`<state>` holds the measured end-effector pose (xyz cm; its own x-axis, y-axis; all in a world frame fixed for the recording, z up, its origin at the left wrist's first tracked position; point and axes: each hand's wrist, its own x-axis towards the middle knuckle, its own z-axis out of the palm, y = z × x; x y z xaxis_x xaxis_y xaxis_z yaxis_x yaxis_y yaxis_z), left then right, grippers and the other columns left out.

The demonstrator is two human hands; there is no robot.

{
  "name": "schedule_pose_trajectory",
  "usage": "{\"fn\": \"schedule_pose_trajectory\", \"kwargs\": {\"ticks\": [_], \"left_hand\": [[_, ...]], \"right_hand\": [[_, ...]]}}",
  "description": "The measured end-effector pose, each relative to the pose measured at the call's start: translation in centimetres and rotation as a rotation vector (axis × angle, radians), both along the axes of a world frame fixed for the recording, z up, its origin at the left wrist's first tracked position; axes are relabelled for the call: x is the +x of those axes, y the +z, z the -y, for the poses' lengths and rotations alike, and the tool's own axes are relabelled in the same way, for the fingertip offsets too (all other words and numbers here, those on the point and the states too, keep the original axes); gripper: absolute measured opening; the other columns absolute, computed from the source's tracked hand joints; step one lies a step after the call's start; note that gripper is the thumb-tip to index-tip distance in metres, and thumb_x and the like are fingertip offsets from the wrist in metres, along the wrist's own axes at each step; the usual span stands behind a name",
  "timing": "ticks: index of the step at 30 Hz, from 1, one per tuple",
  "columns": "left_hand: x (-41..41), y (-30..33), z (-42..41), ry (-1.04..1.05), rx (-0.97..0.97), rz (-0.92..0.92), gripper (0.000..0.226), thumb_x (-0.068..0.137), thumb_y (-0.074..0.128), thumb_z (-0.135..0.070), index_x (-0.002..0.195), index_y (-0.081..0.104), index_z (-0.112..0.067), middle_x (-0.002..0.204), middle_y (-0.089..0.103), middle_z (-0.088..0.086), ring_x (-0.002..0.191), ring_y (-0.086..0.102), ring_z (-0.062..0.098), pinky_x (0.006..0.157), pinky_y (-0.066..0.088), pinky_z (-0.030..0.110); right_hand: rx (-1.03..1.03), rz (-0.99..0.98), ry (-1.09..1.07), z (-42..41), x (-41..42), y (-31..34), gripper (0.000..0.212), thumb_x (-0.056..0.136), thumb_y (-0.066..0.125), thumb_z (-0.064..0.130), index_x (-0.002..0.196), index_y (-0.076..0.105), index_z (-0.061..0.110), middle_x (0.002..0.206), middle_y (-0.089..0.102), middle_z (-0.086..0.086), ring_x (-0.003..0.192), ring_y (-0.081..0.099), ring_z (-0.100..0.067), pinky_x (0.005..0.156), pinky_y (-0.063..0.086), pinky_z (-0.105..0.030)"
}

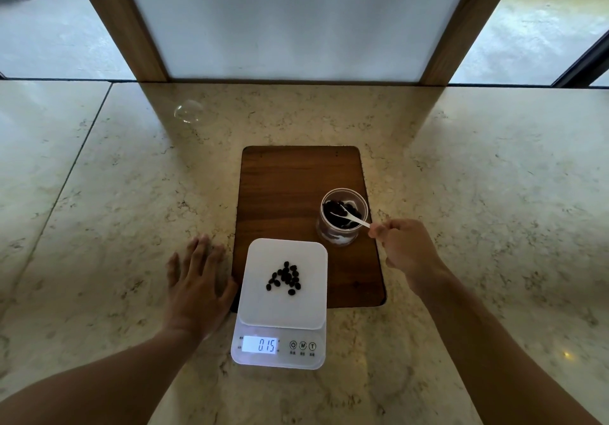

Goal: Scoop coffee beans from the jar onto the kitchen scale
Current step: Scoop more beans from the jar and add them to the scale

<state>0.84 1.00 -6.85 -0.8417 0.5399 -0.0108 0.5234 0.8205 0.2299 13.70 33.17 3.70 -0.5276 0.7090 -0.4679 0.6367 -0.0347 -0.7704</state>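
A clear glass jar (pixel 342 218) with dark coffee beans stands on the right side of a wooden board (pixel 290 187). My right hand (pixel 407 248) pinches the handle of a small white spoon (pixel 349 218), whose bowl lies inside the jar among the beans. In front of the jar sits a white kitchen scale (pixel 283 306), partly on the board, with a small pile of coffee beans (pixel 286 278) on its platform. Its display reads 015. My left hand (pixel 197 283) lies flat on the counter just left of the scale, fingers spread.
The marble counter (pixel 99 227) stretches wide on both sides. A transparent round lid-like object (pixel 192 112) lies at the far left. A frosted panel in a wooden frame (pixel 296 19) rises behind the counter's back edge.
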Motion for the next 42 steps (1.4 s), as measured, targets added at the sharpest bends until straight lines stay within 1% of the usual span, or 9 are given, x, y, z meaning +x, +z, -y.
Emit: {"fn": "schedule_pose_trajectory", "kwargs": {"ticks": [10, 14, 18, 27, 30, 33, 35, 39, 42], "left_hand": [[0.0, 0.0, 0.0, 0.002, -0.009, 0.006, 0.072, 0.087, 0.031, -0.055, 0.146, 0.041, -0.015, 0.161, 0.025, 0.013, 0.152, 0.009, 0.026, 0.12, 0.007, 0.054], [0.1, 0.1, 0.0, 0.001, -0.006, 0.005, 0.073, 0.087, 0.031, -0.055, 0.146, 0.041, -0.014, 0.161, 0.027, 0.013, 0.151, 0.012, 0.027, 0.12, 0.007, 0.053], [0.1, 0.3, 0.0, 0.005, -0.006, 0.01, 0.073, 0.086, 0.03, -0.055, 0.147, 0.039, -0.015, 0.161, 0.026, 0.013, 0.151, 0.011, 0.027, 0.12, 0.007, 0.054], [0.2, 0.6, -0.2, 0.018, 0.013, 0.021, 0.075, 0.084, 0.031, -0.056, 0.146, 0.042, -0.015, 0.161, 0.026, 0.013, 0.151, 0.012, 0.028, 0.121, 0.005, 0.054], [0.1, 0.4, -0.1, 0.014, -0.004, 0.02, 0.074, 0.085, 0.03, -0.057, 0.147, 0.039, -0.017, 0.162, 0.024, 0.012, 0.152, 0.009, 0.026, 0.121, 0.005, 0.053], [0.0, 0.2, 0.0, 0.013, -0.024, 0.021, 0.074, 0.087, 0.029, -0.057, 0.148, 0.036, -0.018, 0.163, 0.021, 0.01, 0.152, 0.005, 0.024, 0.121, 0.003, 0.052], [0.0, 0.2, 0.1, 0.015, -0.036, 0.02, 0.074, 0.087, 0.029, -0.057, 0.15, 0.033, -0.019, 0.164, 0.019, 0.009, 0.152, 0.003, 0.023, 0.121, 0.003, 0.052], [0.0, 0.2, 0.0, 0.014, -0.036, 0.019, 0.074, 0.087, 0.029, -0.057, 0.15, 0.032, -0.019, 0.164, 0.018, 0.009, 0.152, 0.002, 0.023, 0.121, 0.003, 0.052], [0.0, 0.2, -0.1, 0.014, -0.032, 0.019, 0.074, 0.087, 0.029, -0.057, 0.15, 0.033, -0.018, 0.164, 0.018, 0.009, 0.152, 0.002, 0.023, 0.121, 0.002, 0.051]], "right_hand": [[0.01, -0.034, -0.005, -0.2, 1.1, 0.4, 0.024, 0.09, 0.065, 0.022, 0.072, 0.072, 0.007, 0.047, 0.04, 0.004, 0.047, 0.037, -0.013, 0.054, 0.031, -0.034], [-0.01, -0.055, 0.01, 0.1, 1.7, 0.8, 0.026, 0.092, 0.063, 0.021, 0.069, 0.071, 0.01, 0.052, 0.041, 0.001, 0.048, 0.036, -0.014, 0.052, 0.03, -0.033], [-0.024, -0.073, 0.017, 0.1, 2.0, 1.4, 0.025, 0.093, 0.062, 0.02, 0.074, 0.073, 0.008, 0.047, 0.042, 0.004, 0.044, 0.035, -0.013, 0.047, 0.029, -0.032], [-0.008, -0.113, 0.16, 1.4, 2.7, 1.7, 0.025, 0.094, 0.062, 0.026, 0.077, 0.072, 0.011, 0.05, 0.038, 0.002, 0.046, 0.032, -0.015, 0.051, 0.029, -0.032], [-0.015, -0.089, 0.216, 2.4, 2.9, 1.4, 0.024, 0.095, 0.062, 0.028, 0.08, 0.072, 0.013, 0.05, 0.042, -0.001, 0.048, 0.034, -0.02, 0.053, 0.032, -0.033], [-0.026, -0.062, 0.248, 3.4, 2.8, 0.6, 0.023, 0.094, 0.062, 0.027, 0.077, 0.071, 0.014, 0.044, 0.042, 0.008, 0.042, 0.034, -0.012, 0.049, 0.031, -0.029], [-0.045, -0.033, 0.262, 4.1, 2.7, 0.0, 0.023, 0.094, 0.063, 0.026, 0.076, 0.071, 0.013, 0.044, 0.042, 0.009, 0.04, 0.033, -0.008, 0.047, 0.029, -0.027], [-0.008, 0.016, 0.306, 5.7, 2.7, -1.4, 0.022, 0.093, 0.064, 0.029, 0.077, 0.072, 0.015, 0.057, 0.053, 0.001, 0.049, 0.043, -0.01, 0.05, 0.034, -0.026], [0.039, 0.018, 0.328, 6.3, 2.8, -2.2, 0.021, 0.092, 0.065, 0.029, 0.076, 0.071, 0.018, 0.063, 0.062, 0.004, 0.058, 0.052, -0.009, 0.057, 0.04, -0.025]]}}
